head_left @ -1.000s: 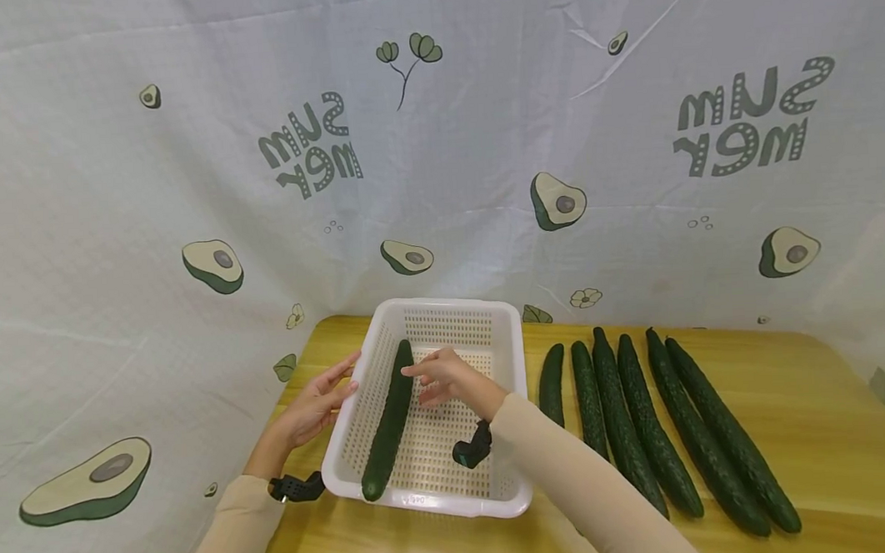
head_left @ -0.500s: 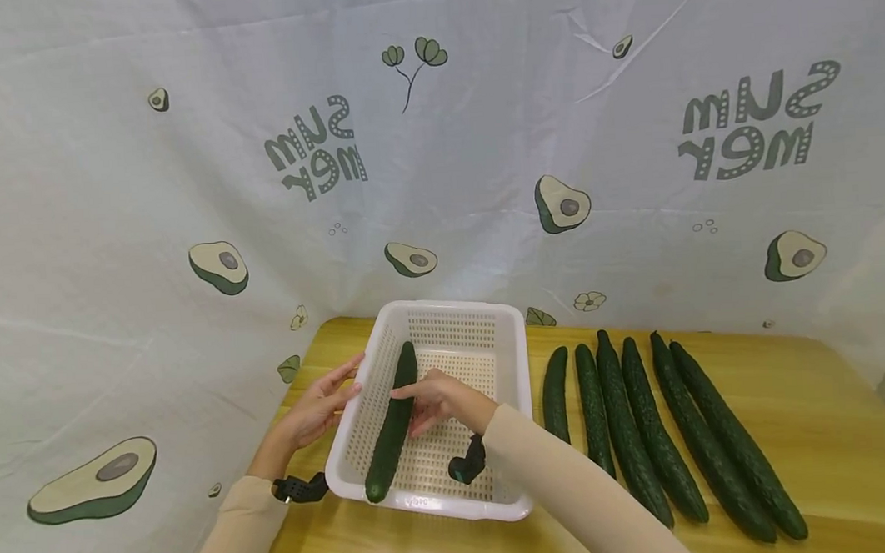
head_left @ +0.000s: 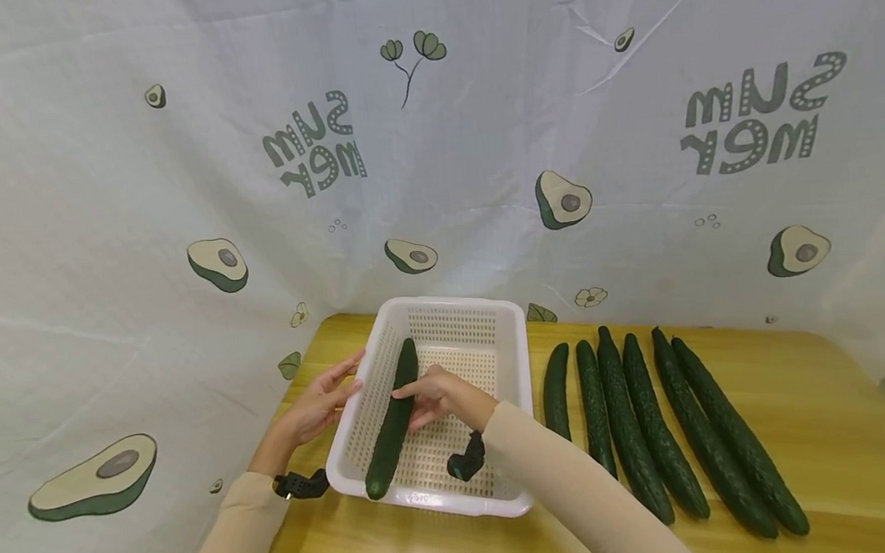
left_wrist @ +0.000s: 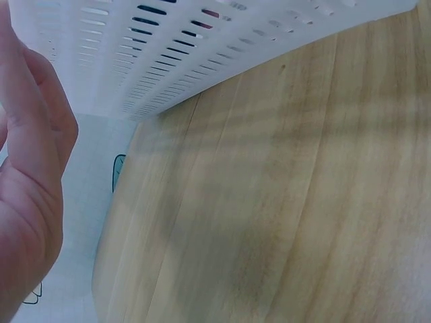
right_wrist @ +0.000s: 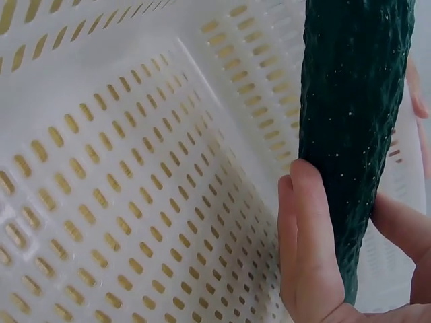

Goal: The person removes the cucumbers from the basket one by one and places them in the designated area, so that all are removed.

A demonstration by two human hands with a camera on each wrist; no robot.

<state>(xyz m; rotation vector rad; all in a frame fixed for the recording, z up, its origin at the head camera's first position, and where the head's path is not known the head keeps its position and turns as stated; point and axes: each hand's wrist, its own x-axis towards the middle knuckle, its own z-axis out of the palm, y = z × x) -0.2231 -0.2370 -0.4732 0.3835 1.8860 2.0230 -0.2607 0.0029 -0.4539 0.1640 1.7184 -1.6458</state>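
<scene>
A long dark green cucumber lies lengthwise along the left side of a white plastic basket, its near end by the front rim. My right hand reaches into the basket and grips the cucumber at about mid-length. In the right wrist view, the thumb and the fingers are on opposite sides of the cucumber. My left hand touches the outside of the basket's left wall near the rim, fingers fairly straight. In the left wrist view, that hand is beside the slotted basket wall.
Several cucumbers lie side by side on the wooden table, right of the basket. A white cloth with avocado prints hangs behind and to the left of the table.
My right hand has come down and slightly nearer, from hovering beside the cucumber to gripping it. The left hand stays at the basket's wall. Little differs over the last half second.
</scene>
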